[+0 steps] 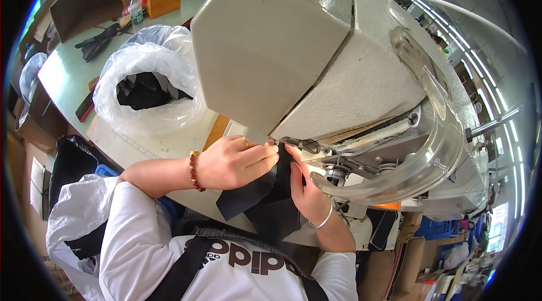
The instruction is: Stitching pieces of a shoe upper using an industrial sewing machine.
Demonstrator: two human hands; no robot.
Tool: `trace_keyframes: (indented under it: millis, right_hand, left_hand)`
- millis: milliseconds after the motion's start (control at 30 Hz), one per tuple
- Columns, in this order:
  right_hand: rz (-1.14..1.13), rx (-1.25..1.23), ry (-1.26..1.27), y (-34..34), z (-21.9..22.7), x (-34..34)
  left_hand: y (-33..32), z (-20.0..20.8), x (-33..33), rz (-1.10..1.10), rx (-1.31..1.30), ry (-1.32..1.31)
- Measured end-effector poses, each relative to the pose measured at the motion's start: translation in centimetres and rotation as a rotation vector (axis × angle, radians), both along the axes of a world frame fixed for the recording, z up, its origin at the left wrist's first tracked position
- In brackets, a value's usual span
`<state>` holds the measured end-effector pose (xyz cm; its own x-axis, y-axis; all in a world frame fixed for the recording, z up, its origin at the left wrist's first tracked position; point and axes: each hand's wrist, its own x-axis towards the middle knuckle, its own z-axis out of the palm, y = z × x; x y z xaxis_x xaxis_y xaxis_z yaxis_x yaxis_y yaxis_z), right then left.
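Observation:
My left hand [234, 161], with a gold ring and a red beaded bracelet at the wrist, pinches the upper edge of a black piece of leather-like material [248, 195]. Its fingertips are just under the front of a large pale sewing machine [276, 35]. Across from it, my right hand [309, 191], wearing a silver bangle, grips the same material from the other side, thumb toward me. The black flaps hang down between both hands toward my lap. Part of the right fingers is hidden behind the material and the machine.
A clear curved plastic guard [389, 191] stands close to my right hand. On the left, a plastic bag [149, 58] holds black pieces. Beyond are a dark glove-like item [97, 42], a bottle [135, 10] and an orange box [162, 4]. A white sack [73, 210] sits beside my left arm.

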<state>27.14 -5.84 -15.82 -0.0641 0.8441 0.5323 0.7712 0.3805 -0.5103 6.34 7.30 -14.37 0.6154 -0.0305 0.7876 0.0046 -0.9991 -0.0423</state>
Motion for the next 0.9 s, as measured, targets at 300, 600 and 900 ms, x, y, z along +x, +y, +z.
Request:
trace_keyframes:
  millis: [300, 600, 900]
  right_hand:
    - [-0.047, 0.018, -0.127, -0.1, -0.8, 0.4]
    - [-0.079, -0.017, -0.017, -0.7, -1.9, 0.3]
    - [-0.075, 0.003, -0.068, -0.4, -1.8, 0.6]
  left_hand:
    - [0.0, 0.2, 0.0, -0.021, -0.050, -0.004]
    - [0.4, -0.3, -0.2, 0.014, 0.013, 0.054]
    - [0.8, -0.5, 0.3, -0.060, -0.083, -0.007]
